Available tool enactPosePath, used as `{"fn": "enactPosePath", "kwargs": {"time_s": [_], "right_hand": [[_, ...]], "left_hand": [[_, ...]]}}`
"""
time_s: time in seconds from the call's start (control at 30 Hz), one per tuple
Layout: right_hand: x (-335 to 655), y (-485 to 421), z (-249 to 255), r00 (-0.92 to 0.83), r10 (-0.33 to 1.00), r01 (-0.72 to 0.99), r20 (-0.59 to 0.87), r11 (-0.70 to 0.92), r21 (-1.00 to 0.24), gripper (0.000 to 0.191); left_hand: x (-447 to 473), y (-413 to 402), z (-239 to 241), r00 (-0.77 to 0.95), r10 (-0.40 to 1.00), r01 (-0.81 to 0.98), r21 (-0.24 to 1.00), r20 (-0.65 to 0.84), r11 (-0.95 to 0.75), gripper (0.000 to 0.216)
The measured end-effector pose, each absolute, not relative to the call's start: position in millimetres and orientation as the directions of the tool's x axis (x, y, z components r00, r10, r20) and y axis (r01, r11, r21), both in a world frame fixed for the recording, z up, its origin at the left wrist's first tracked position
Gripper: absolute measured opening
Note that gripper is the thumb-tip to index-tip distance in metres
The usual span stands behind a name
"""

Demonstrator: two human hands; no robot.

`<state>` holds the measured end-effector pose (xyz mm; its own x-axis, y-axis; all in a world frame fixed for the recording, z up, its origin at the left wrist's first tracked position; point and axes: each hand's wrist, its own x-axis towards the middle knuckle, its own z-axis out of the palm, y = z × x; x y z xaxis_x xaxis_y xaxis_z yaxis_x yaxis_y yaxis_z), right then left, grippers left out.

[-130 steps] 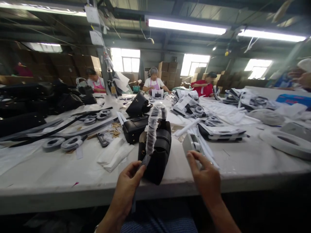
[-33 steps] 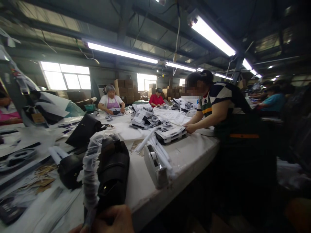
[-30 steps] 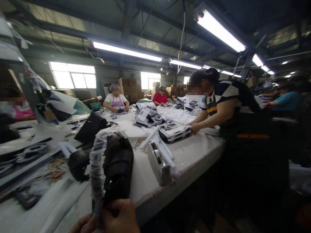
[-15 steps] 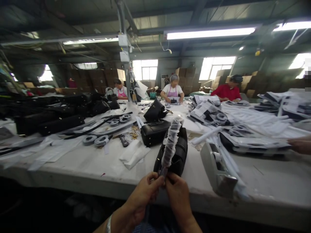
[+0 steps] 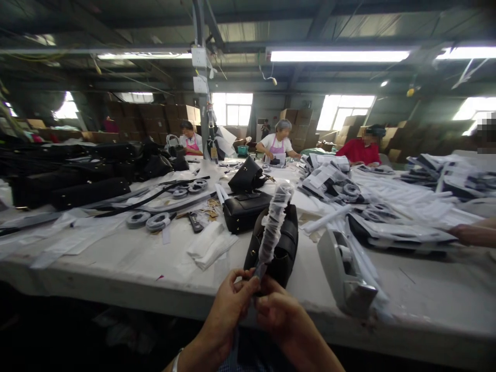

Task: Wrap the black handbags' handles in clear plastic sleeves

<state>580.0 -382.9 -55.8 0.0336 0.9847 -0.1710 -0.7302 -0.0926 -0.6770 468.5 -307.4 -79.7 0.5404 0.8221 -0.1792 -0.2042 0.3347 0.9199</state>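
A black handbag [image 5: 287, 243] stands on the table edge in front of me. Its raised handle [image 5: 273, 227] is covered in crinkled clear plastic wrap. The fingers of my left hand [image 5: 232, 299] are closed around the lower end of that wrapped handle. Close against it, my right hand [image 5: 277, 305] is also closed at the same lower end, its fingertips partly hidden behind the left thumb and the handle. Just behind stands a second black handbag [image 5: 246, 212].
A grey tape dispenser [image 5: 339, 271] stands to the right. White tissue sheets [image 5: 209, 245], a black tool [image 5: 195, 222] and coiled straps [image 5: 157, 221] lie left. Black bags [image 5: 91, 192] are piled far left. Wrapped bags [image 5: 399, 235] lie right, near another person's hand [image 5: 470, 233]. Co-workers [image 5: 277, 144] sit opposite.
My right hand has turned, its fingers now more curled beneath the handle's lower end, with the forearm further right. My left hand keeps its hold. A co-worker opposite has reached an arm sideways.
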Motion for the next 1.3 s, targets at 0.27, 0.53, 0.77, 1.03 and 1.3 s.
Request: {"fn": "enactPosePath", "kwargs": {"time_s": [0.27, 0.53, 0.77, 1.03, 1.3], "right_hand": [[570, -363, -61, 0.079, 0.974, -0.789, -0.211, -0.068, -0.611, 0.02], [624, -394, -37, 0.552, 0.825, 0.129, 0.12, 0.058, -0.99, 0.05], [657, -350, 69, 0.445, 0.885, -0.18, 0.136, 0.238, -0.955, 0.041], [670, -307, 152, 0.289, 0.957, -0.251, -0.025, 0.05, -0.967, 0.025], [703, -278, 203, 0.259, 0.964, -0.025, 0.053, 0.061, -0.998, 0.014]], "left_hand": [[471, -302, -77, 0.481, 0.859, -0.207, 0.93, -0.175, 0.305, 0.064], [470, -302, -79, 0.489, 0.865, -0.169, 0.961, -0.109, 0.217, 0.056], [478, -311, -72, 0.436, 0.9, -0.183, 0.981, 0.018, 0.069, 0.039], [491, -321, -78, 0.544, 0.835, -0.199, 0.979, 0.079, 0.037, 0.047], [462, -282, -57, 0.379, 0.882, -0.136, 0.96, 0.279, -0.246, 0.03]]}}
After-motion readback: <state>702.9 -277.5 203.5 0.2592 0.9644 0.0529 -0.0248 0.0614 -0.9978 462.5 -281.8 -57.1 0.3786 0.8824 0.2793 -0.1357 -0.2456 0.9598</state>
